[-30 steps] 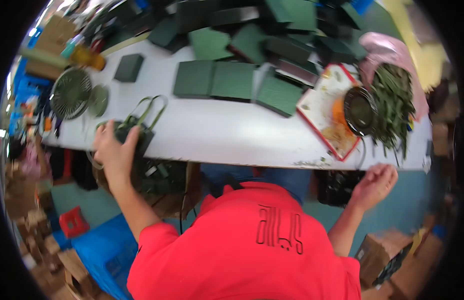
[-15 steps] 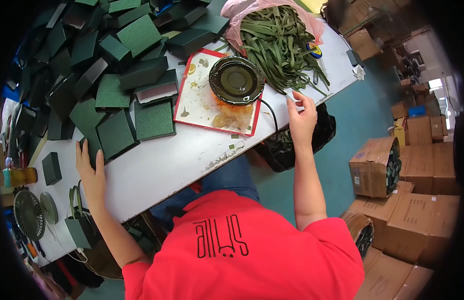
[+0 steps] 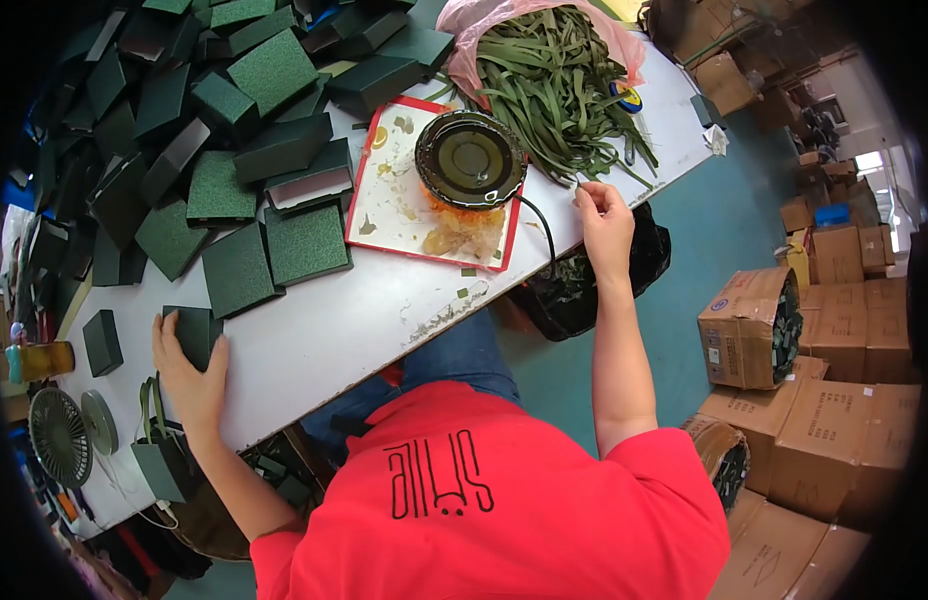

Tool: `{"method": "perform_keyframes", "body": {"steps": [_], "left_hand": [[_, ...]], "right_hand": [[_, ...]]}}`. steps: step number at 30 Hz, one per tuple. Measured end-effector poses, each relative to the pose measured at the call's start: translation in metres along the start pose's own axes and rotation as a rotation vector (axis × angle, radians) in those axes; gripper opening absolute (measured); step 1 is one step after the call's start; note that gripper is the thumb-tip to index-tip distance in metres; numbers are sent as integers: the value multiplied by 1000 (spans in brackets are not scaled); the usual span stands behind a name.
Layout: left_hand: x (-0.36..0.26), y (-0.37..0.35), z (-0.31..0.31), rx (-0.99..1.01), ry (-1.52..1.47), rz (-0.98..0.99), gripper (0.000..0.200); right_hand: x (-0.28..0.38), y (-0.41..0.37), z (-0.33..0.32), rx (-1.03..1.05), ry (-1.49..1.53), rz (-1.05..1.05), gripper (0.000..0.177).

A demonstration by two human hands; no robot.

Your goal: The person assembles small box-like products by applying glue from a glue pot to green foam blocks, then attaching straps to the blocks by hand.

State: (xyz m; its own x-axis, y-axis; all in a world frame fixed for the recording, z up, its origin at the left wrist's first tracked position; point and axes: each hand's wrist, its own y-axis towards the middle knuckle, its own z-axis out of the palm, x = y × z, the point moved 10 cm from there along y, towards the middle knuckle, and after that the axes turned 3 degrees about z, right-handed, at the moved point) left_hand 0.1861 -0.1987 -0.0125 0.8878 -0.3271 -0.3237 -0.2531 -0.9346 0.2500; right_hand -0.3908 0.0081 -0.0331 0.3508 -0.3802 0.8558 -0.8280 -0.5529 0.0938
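My left hand (image 3: 192, 385) is wrapped round a small dark green box (image 3: 198, 333) on the white table, thumb on one side and fingers on the other. My right hand (image 3: 606, 228) is at the table's front edge, its thumb and fingertips pinched together; what is between them, if anything, is too small to make out. Just beyond those fingertips lies a heap of green ribbon strips (image 3: 549, 85), spilling out of a pink plastic bag (image 3: 464, 60). Left of my right hand, a round black pot of dark liquid (image 3: 466, 160) stands on a stained, red-edged white board (image 3: 384, 215).
Many green boxes (image 3: 274, 75) are piled at the back left. A fan (image 3: 60, 432) and a green box with ribbon handles (image 3: 162, 465) are at the left end. A black bag (image 3: 649, 250) hangs below the table edge; cardboard cartons (image 3: 814, 420) stack at right.
My left hand has moved toward the front edge, drawing the small green box away from the pile. The fingers of my right hand have closed together, in nearly the same place.
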Motion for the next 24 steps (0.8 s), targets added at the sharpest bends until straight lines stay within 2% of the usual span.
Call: {"method": "perform_keyframes", "body": {"steps": [2, 3, 6, 9, 12, 14, 15, 18, 20, 21, 23, 24], "left_hand": [[2, -1, 3, -47, 0, -100, 78], [3, -2, 2, -71, 0, -150, 80], [0, -2, 1, 2, 75, -195, 85], [-1, -3, -2, 37, 38, -227, 83], [4, -10, -6, -23, -86, -248, 85], [2, -13, -18, -112, -86, -199, 87], [0, -14, -24, -156, -87, -175, 88], [-24, -17, -48, -277, -74, -23, 93], [-44, -18, -50, -226, -187, 106, 96], [-56, -19, -51, -200, -241, 170, 98], [-85, -21, -37, -22, -372, 293, 101], [-101, -23, -28, 70, -418, 353, 102]], "right_hand": [[5, -7, 4, 56, 256, 5, 34], [17, -15, 7, 134, 365, 84, 41], [38, -32, 7, 328, 594, 106, 34], [49, -42, 0, 398, 700, 80, 34], [90, -63, -10, 496, 734, 22, 38], [113, -81, -14, 586, 698, -40, 41], [124, -88, -20, 595, 676, -89, 34], [115, -93, -30, 407, 318, -26, 26], [132, -102, -33, 387, 272, -98, 20], [141, -107, -33, 400, 324, -212, 18], [156, -115, -32, 407, 379, -471, 10], [157, -115, -24, 450, 448, -446, 10]]}}
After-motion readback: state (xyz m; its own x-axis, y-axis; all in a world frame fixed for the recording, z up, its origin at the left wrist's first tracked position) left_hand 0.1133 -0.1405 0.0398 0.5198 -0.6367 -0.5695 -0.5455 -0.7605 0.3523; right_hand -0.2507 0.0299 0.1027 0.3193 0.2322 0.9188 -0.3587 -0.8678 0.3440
